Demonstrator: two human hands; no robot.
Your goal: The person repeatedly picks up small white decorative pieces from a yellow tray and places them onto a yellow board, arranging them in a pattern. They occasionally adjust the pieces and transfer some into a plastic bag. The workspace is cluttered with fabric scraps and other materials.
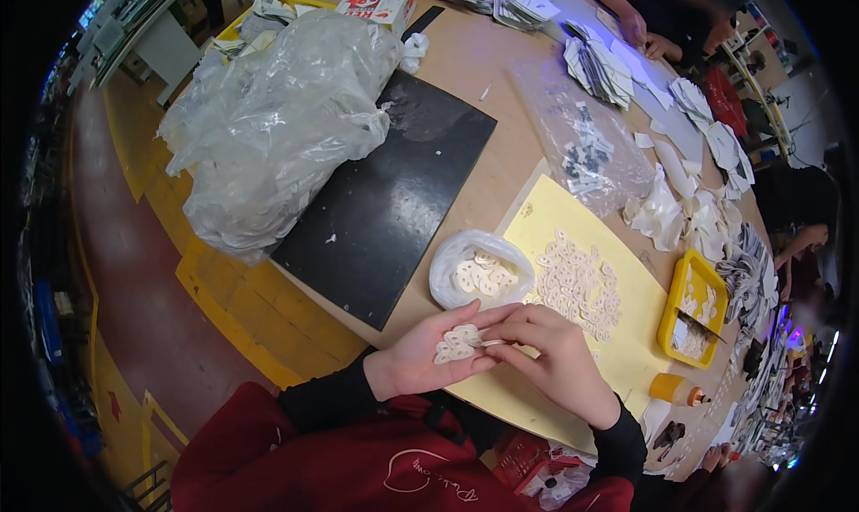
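1. My left hand [428, 355] lies palm up and cupped half open, cradling a small heap of white cut-out pieces [456, 343] on its fingers.
2. My right hand [553, 355] sits just at 3 o'clock of it, fingers pinched nearly closed on a thin pale sliver [490, 343] at the edge of that heap; what the sliver is, I cannot tell.
3. The heap's long axis runs roughly 8 to 2 o'clock along my palm; the sliver points toward 9 o'clock.
4. At 12 o'clock of the hands, a small open plastic bag [479, 270] holds more of the same pieces.
5. At 2 o'clock, many pieces lie spread flat on a yellow sheet [617, 351], touching one another in a loose patch [577, 284].
6. I judge the work partway: a good share is laid out, yet the bag and my palm are not empty.
7. Farther out, a yellow tray [691, 308] stands at 3 o'clock and a black mat [394, 199] at 11 o'clock.
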